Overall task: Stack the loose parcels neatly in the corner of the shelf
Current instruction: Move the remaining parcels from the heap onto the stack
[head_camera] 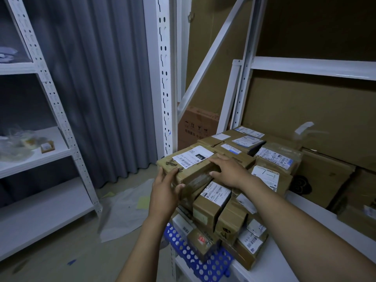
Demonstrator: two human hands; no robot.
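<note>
Dim overall, cool bluish cast. Light source out of view. White label (193,157) on top parcel (189,167) and shelf beam (313,67) brightest, beam with faint sheen. Heavy shadow inside left shelving (30,94) and over upper cardboard (315,27). Wide-angle distortion: upright (162,78) bows, corners stretch. Slight softness, fine label print unreadable.

- The white shelf (274,265) is a metal board held between slotted white uprights.
- Brown parcels (213,202) with white labels are packed tight in its left corner, from the back edge to the front edge, some flat and some on edge.
- A blue perforated tray (203,261) sits at the front left corner, touching the nearest parcels.
- Flattened cardboard boxes (325,176) lie just to the right of the parcels, towards the back edge.
</note>
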